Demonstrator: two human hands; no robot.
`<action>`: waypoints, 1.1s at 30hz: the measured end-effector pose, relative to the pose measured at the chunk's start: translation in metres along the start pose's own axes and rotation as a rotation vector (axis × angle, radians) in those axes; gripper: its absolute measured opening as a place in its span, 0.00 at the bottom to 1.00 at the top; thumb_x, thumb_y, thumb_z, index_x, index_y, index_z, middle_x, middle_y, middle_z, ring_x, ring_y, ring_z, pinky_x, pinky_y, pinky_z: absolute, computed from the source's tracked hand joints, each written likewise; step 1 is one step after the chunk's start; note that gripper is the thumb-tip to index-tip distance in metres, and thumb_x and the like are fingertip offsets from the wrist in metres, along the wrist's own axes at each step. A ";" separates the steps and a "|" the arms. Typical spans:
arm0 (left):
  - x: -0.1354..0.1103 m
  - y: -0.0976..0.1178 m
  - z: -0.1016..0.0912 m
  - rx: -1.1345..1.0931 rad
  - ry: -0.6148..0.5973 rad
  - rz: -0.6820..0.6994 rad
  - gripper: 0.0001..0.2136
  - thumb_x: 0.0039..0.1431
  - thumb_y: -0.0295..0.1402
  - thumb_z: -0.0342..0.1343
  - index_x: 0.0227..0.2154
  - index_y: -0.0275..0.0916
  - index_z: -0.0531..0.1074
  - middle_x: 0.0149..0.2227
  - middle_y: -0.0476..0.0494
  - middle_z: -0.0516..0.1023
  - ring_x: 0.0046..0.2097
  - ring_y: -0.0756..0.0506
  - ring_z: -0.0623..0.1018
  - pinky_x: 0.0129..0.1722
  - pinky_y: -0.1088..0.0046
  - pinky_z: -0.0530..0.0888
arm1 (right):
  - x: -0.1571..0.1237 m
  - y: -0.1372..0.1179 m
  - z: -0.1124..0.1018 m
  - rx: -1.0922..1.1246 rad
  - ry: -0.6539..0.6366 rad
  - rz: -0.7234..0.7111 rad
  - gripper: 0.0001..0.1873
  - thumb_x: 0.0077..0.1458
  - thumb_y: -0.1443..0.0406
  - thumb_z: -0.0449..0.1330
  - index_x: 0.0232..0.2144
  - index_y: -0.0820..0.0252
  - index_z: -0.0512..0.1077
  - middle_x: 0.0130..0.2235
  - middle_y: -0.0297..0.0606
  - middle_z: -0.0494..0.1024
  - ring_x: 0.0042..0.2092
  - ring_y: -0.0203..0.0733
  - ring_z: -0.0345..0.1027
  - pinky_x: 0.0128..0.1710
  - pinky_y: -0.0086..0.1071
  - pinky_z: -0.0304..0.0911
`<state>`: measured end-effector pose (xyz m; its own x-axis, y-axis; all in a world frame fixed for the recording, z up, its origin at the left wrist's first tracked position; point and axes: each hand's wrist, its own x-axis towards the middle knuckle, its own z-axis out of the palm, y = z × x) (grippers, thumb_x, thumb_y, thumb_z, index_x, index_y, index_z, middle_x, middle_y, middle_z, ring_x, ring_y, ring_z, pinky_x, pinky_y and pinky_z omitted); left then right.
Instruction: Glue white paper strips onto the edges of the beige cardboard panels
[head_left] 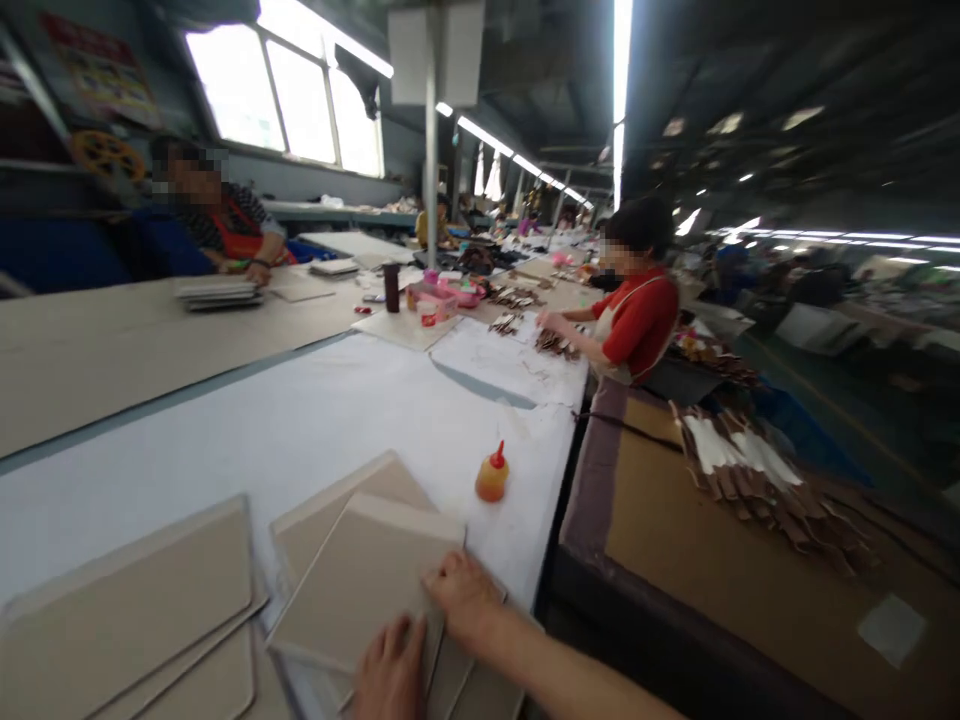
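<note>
A beige flat panel (pixel 375 580) with a pale strip along its far edge lies tilted on top of other beige panels (pixel 360 485) at the near middle of the white-covered table. At its right corner, my right hand (pixel 461 595) has its fingers curled closed on the edge. My left hand (pixel 391 668) rests by the near edge, fingers stretched out over the panel, its wrist cut off by the frame. To the left lies a stack of similar beige panels (pixel 142 580) with dark-lined rounded edges.
A squeeze bottle (pixel 492 475) with a red nozzle stands beyond my right hand. A box-like stand (pixel 675 500) to the right bears brown and white strips (pixel 750 460). A co-worker in red (pixel 637 310) handles small pieces; another person (pixel 225 220) sits far left near stacked panels (pixel 217 292).
</note>
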<state>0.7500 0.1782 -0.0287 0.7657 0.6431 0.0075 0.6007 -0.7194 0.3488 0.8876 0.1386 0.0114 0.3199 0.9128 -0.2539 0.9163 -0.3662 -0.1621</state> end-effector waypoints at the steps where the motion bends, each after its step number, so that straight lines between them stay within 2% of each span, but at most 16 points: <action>1: -0.005 0.004 -0.004 0.027 -0.002 0.034 0.22 0.51 0.18 0.46 0.46 0.47 0.69 0.46 0.44 0.71 0.48 0.44 0.70 0.48 0.66 0.66 | -0.004 0.000 -0.004 -0.007 -0.022 -0.002 0.23 0.53 0.71 0.51 0.51 0.50 0.64 0.42 0.42 0.69 0.45 0.45 0.62 0.41 0.37 0.62; 5: -0.008 0.015 -0.015 0.076 -0.039 0.007 0.19 0.54 0.22 0.45 0.48 0.40 0.66 0.45 0.40 0.69 0.47 0.42 0.67 0.48 0.63 0.63 | -0.010 0.008 -0.007 -0.016 -0.005 -0.046 0.23 0.58 0.71 0.44 0.54 0.49 0.62 0.41 0.44 0.68 0.44 0.45 0.60 0.42 0.35 0.58; 11: -0.008 0.018 -0.013 0.061 -0.046 -0.014 0.18 0.55 0.23 0.45 0.49 0.39 0.65 0.45 0.39 0.67 0.47 0.42 0.65 0.48 0.62 0.62 | -0.025 0.021 -0.001 -0.032 0.027 -0.059 0.23 0.57 0.70 0.47 0.52 0.43 0.64 0.39 0.40 0.68 0.41 0.43 0.59 0.38 0.31 0.56; 14: -0.009 0.017 -0.010 0.059 -0.025 -0.008 0.19 0.54 0.22 0.45 0.49 0.39 0.65 0.45 0.40 0.67 0.46 0.42 0.65 0.49 0.62 0.61 | -0.025 0.021 -0.005 -0.028 0.093 -0.042 0.19 0.57 0.69 0.47 0.46 0.48 0.70 0.39 0.40 0.68 0.41 0.43 0.58 0.38 0.31 0.56; 18: -0.009 0.016 -0.008 0.062 -0.018 0.002 0.18 0.54 0.22 0.45 0.49 0.38 0.65 0.43 0.39 0.67 0.46 0.42 0.65 0.48 0.62 0.62 | -0.013 0.014 -0.002 -0.095 0.135 -0.100 0.21 0.56 0.70 0.47 0.51 0.55 0.65 0.47 0.44 0.67 0.47 0.45 0.57 0.44 0.35 0.56; 21: -0.009 0.016 -0.006 0.062 -0.018 0.010 0.18 0.55 0.22 0.45 0.49 0.37 0.65 0.43 0.38 0.67 0.46 0.42 0.64 0.48 0.61 0.62 | -0.011 0.015 0.007 -0.147 0.122 -0.182 0.23 0.57 0.70 0.46 0.54 0.52 0.62 0.54 0.43 0.63 0.53 0.47 0.52 0.50 0.39 0.52; 23: -0.009 0.016 -0.005 0.058 -0.017 0.012 0.19 0.54 0.22 0.45 0.49 0.36 0.64 0.43 0.38 0.66 0.47 0.41 0.64 0.48 0.61 0.62 | -0.017 0.021 0.010 -0.141 0.130 -0.179 0.22 0.57 0.71 0.47 0.52 0.49 0.63 0.54 0.42 0.63 0.54 0.48 0.51 0.51 0.40 0.50; 25: -0.010 0.016 -0.006 0.051 -0.013 0.009 0.20 0.53 0.21 0.45 0.49 0.36 0.64 0.44 0.38 0.66 0.47 0.41 0.64 0.48 0.61 0.62 | -0.024 0.028 0.009 -0.080 0.168 -0.118 0.21 0.56 0.71 0.48 0.49 0.51 0.67 0.52 0.42 0.65 0.53 0.48 0.53 0.50 0.39 0.50; 28: -0.011 0.017 -0.007 0.038 -0.004 -0.002 0.21 0.51 0.19 0.45 0.49 0.37 0.65 0.44 0.39 0.66 0.48 0.41 0.65 0.49 0.60 0.62 | -0.022 0.038 0.003 0.146 0.241 0.111 0.17 0.54 0.70 0.49 0.45 0.59 0.70 0.46 0.45 0.70 0.48 0.47 0.59 0.47 0.36 0.53; 30: -0.011 0.018 -0.008 0.030 -0.002 -0.012 0.21 0.51 0.19 0.45 0.49 0.37 0.65 0.44 0.39 0.67 0.48 0.41 0.65 0.49 0.60 0.62 | -0.009 0.042 0.001 0.318 0.257 0.264 0.14 0.54 0.67 0.51 0.40 0.62 0.72 0.39 0.45 0.74 0.43 0.45 0.63 0.43 0.34 0.56; 33: -0.011 0.020 -0.010 0.018 -0.002 -0.027 0.22 0.49 0.18 0.44 0.49 0.36 0.65 0.46 0.38 0.66 0.49 0.41 0.65 0.51 0.58 0.62 | 0.016 0.045 0.006 0.454 0.243 0.376 0.13 0.52 0.61 0.52 0.28 0.62 0.73 0.27 0.39 0.75 0.32 0.42 0.66 0.33 0.30 0.59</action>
<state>0.7515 0.1593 -0.0119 0.7494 0.6621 -0.0037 0.6255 -0.7061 0.3318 0.9325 0.1358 -0.0055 0.6943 0.7023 -0.1574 0.5541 -0.6612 -0.5058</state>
